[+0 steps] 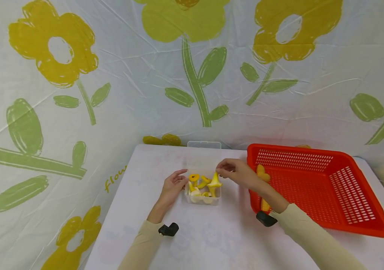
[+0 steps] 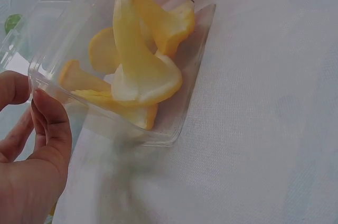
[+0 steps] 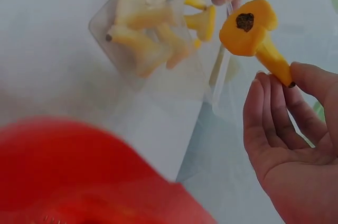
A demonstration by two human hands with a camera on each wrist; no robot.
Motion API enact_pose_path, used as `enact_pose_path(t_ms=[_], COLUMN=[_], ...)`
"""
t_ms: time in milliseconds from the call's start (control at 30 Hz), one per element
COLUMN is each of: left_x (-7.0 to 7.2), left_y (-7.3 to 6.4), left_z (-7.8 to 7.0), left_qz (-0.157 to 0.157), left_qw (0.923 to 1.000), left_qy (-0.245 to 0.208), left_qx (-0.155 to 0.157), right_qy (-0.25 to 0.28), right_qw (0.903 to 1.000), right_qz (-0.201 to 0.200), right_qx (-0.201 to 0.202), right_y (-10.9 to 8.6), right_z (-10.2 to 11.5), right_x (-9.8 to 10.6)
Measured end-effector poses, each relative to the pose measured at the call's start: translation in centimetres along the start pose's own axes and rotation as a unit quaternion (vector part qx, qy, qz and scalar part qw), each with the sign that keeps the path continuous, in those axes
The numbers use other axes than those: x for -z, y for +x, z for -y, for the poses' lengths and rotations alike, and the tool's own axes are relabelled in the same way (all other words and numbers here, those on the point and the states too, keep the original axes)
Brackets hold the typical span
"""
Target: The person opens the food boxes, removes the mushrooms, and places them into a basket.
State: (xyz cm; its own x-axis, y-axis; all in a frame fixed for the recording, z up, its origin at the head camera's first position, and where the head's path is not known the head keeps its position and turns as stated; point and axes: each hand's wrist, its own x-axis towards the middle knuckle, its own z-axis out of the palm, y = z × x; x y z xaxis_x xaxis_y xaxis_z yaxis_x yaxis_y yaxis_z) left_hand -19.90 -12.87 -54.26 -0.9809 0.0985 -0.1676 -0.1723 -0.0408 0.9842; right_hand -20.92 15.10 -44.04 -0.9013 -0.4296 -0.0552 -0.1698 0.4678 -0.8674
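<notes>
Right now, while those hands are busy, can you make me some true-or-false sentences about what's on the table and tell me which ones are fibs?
1. The right hand pinches a yellow mushroom by its stem. True.
2. The clear box is closed. False: its lid is open.
3. The left hand holds the clear box by its edge. True.
4. The clear box is empty. False: more yellow mushrooms lie inside.
5. The red basket stands to the right of the clear box. True.
6. The red basket is smaller than the clear box. False: it is much bigger.
</notes>
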Motion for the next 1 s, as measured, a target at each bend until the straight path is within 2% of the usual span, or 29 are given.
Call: enact_pose_path(t_ms=[300,633,1000], left_x=[0.1,0.0,-0.1], left_y=[-0.1,-0.2,-0.3], left_z=[0.0,-0.1,-0.3], left_qz=[0.002,-0.003,-0.005], left_qw=[0.9999,0.9999,0.9999], left_qy=[-0.002,0.006,0.003], left_qx=[0.011,0.012,0.012], right_qy=[0.028,0.040,-0.026], right_qw=[0.9981,0.9946,0.9907], right_qz=[-0.012,-0.033,-0.047], right_qx=[-0.054,-0.090,-0.125], right_y=[-1.9,-4.3,-7.1], right_z=[-0.4,-0.8,-3.8], right_x=[3.4,8.3,12.0])
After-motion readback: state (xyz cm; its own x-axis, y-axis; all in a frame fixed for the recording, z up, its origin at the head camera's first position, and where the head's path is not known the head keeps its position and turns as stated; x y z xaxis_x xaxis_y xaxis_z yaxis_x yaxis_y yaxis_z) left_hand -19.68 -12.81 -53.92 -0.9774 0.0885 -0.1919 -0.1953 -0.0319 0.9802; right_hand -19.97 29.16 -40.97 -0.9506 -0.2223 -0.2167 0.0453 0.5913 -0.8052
